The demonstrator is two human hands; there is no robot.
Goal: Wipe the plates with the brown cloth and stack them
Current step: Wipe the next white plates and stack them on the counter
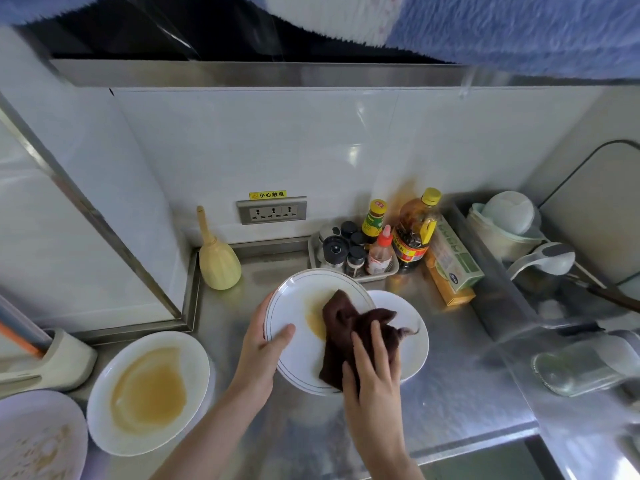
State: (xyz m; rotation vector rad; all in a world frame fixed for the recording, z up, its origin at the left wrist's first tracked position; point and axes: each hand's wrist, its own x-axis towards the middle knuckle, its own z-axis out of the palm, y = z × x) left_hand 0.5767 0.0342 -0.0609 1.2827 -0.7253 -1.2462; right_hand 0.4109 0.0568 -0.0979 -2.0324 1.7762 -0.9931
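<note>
My left hand (263, 344) grips the left rim of a white plate (294, 306) with a thin dark ring, thumb on its face, holding it tilted above the steel counter. A yellowish smear marks the plate's centre. My right hand (372, 367) presses the brown cloth (346, 323) flat against the plate's right half, fingers spread over it. Behind and under this plate lies a clean white plate (412, 327) on the counter. At the left sits a dirty white plate (194, 368) with a brown pool of sauce, and a second soiled plate (69, 427) shows at the bottom left corner.
A yellow brush (218, 261) leans at the back wall. A tray of spice jars (346, 251), sauce bottles (415, 233) and boxes (450, 265) stand behind the plates. A dish rack with bowls (509, 223) fills the right. A wall socket (272, 212) is above.
</note>
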